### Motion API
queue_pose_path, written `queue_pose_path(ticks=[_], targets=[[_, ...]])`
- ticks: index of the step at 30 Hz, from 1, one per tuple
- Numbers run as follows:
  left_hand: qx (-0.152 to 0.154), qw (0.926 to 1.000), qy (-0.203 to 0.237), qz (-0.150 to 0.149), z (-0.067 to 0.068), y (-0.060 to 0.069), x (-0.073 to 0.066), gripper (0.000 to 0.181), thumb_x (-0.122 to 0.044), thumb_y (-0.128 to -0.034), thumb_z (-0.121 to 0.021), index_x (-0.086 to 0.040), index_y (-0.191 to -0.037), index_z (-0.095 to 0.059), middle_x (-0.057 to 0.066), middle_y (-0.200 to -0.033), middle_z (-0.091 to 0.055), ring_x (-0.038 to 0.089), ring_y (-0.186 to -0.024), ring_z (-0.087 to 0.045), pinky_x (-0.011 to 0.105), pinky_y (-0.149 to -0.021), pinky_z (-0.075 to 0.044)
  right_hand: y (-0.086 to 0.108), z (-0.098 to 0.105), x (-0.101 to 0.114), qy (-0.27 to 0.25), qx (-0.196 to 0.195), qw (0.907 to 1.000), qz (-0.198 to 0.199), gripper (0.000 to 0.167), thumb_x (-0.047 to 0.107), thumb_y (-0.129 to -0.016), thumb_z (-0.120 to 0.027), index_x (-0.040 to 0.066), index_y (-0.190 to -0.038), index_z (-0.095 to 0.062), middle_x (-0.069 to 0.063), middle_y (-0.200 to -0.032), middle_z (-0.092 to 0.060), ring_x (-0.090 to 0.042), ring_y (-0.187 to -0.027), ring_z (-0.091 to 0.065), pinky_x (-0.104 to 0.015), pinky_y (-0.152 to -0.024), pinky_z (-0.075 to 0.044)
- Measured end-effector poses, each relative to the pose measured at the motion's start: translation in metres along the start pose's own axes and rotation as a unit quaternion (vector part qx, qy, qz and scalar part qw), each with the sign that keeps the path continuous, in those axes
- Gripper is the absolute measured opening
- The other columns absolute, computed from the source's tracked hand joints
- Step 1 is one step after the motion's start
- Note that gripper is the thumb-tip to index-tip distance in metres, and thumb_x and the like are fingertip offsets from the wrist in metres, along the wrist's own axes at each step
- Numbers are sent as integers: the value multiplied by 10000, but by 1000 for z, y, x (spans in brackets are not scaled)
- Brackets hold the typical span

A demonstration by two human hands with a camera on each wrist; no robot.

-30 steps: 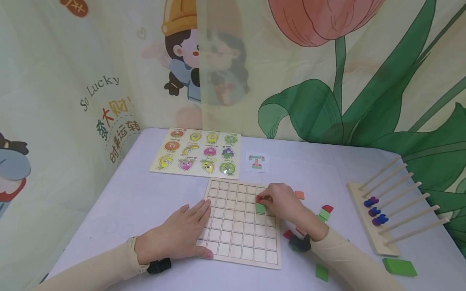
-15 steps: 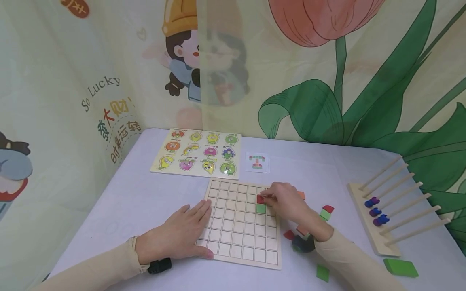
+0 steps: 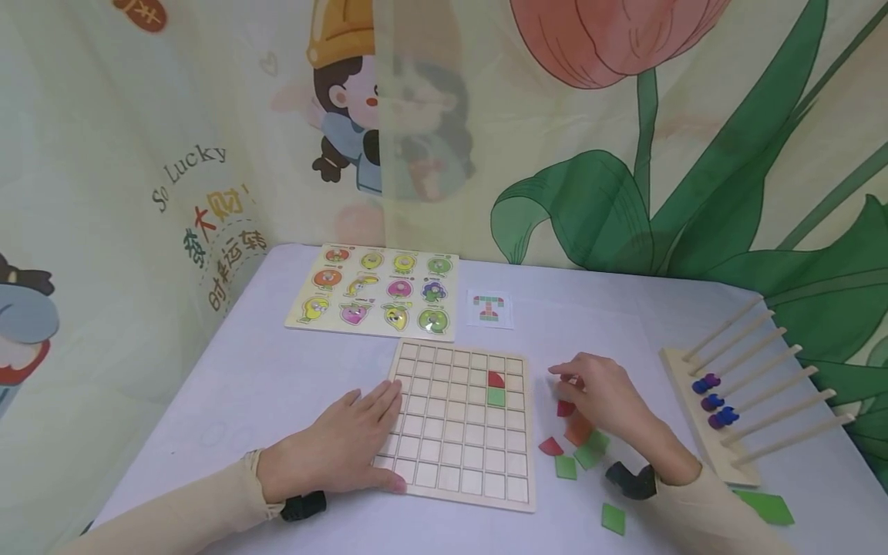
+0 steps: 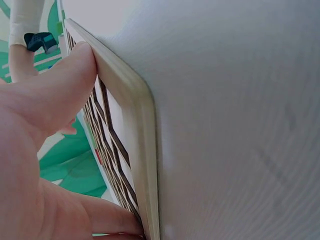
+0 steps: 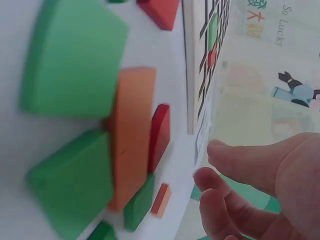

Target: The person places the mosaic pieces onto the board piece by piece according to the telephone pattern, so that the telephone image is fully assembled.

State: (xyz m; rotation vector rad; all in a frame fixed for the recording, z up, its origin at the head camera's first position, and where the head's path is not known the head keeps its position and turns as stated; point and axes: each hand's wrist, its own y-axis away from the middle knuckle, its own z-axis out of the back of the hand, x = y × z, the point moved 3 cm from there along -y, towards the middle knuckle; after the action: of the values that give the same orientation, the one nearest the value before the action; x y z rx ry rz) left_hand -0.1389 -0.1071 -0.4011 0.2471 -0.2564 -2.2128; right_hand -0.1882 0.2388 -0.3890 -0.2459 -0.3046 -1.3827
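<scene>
My left hand (image 3: pixel 340 447) lies with straight fingers on the left edge of a wooden grid board (image 3: pixel 454 455), thumb at its near corner. On the board's upper right, a red quarter-circle tile (image 3: pixel 496 378) sits in a cell directly above a green square tile (image 3: pixel 496 397). My right hand (image 3: pixel 610 397) hovers right of the board over loose tiles, nothing seen between its fingers. Below it lie a red tile (image 3: pixel 565 408), an orange tile (image 5: pixel 135 135) and green tiles (image 5: pixel 75 185). Another red quarter-circle (image 3: pixel 551 446) lies by the board's edge. The hand hides part of the pile.
A pattern card (image 3: pixel 490 308) and a fruit puzzle board (image 3: pixel 375 333) lie behind the grid board. At the right stands a wooden peg rack (image 3: pixel 714 447) with blue and purple beads. A green block (image 3: pixel 766 507) is near it; a green square (image 3: pixel 613 519) lies at the front.
My right hand has let go of the red quarter-circle tile, which stays in its cell, and has moved right over the loose tiles. The left hand has not moved.
</scene>
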Motion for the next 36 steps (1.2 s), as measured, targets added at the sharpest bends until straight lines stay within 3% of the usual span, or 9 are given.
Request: queue_pose_path(ticks=[11, 19, 29, 36], targets=[[23, 10000, 37, 34, 0, -2, 0, 1148, -804, -822, -608, 30, -1567, -350, 183, -1696, -257, 314, -1582, -261, 594, -1195, -337, 16, 1, -21, 167, 254, 9989, -358, 284, 149, -854, -832, 83, -1129, -798, -56, -927, -719, -157, -783, -583, -217, -606, -511], [78, 9999, 101, 103, 0, -2, -1, 1156, -812, -814, -608, 20, -1573, -345, 169, -1703, -245, 302, -1589, -246, 594, -1204, -323, 23, 1, -29, 361, 308, 9980, -409, 276, 118, -843, -835, 52, -1108, -799, -62, -909, -700, -150, -742, -554, -218, -581, -491], [109, 9998, 99, 136, 2, -2, -1, 1152, -805, -816, -616, 18, -1574, -342, 170, -1703, -243, 301, -1590, -243, 594, -1208, -319, 25, -1, -32, 378, 277, 9985, -278, 388, 65, -831, -825, 73, -1214, -763, -83, -984, -687, -169, -810, -550, -241, -647, -519], [59, 9999, 73, 120, 0, -2, -1, 1152, -806, -814, -616, 21, -1570, -350, 174, -1699, -253, 300, -1588, -249, 587, -1206, -323, 25, -3, -35, 339, 236, 9988, -265, 402, 83, -836, -828, 26, -1226, -745, -90, -986, -697, -157, -771, -541, -207, -605, -488]])
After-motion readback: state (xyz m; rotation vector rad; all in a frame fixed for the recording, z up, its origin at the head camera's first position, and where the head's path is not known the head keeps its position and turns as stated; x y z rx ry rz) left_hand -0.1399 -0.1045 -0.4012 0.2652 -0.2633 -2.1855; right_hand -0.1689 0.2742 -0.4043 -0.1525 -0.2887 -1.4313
